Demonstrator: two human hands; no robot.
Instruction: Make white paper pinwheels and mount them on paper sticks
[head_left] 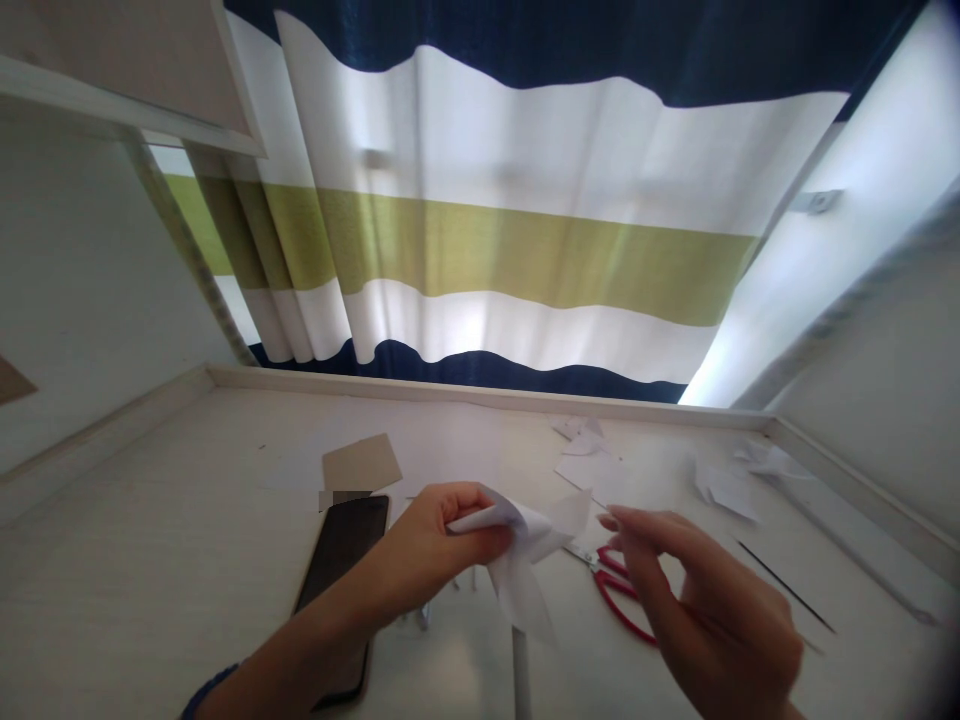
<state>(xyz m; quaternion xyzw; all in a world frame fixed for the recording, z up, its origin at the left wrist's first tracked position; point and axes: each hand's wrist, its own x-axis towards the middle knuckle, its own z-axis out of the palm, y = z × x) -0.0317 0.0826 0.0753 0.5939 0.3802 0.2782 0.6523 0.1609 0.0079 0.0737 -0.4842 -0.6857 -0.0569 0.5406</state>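
Note:
My left hand pinches a white paper pinwheel between thumb and fingers, its folded points sticking out to the right and downward. To the right of the paper, my right hand is closed in a pinch, thumb against fingertips. Whatever those fingertips hold, if anything, is too small to make out. Beneath the right hand lie scissors with red handles, partly covered by the hand. Their blades point left, toward the paper.
A dark phone lies under my left forearm, beside a brown card. Paper scraps and folded white paper lie farther back. At the right is a thin black stick. A striped curtain hangs behind the table's raised edge.

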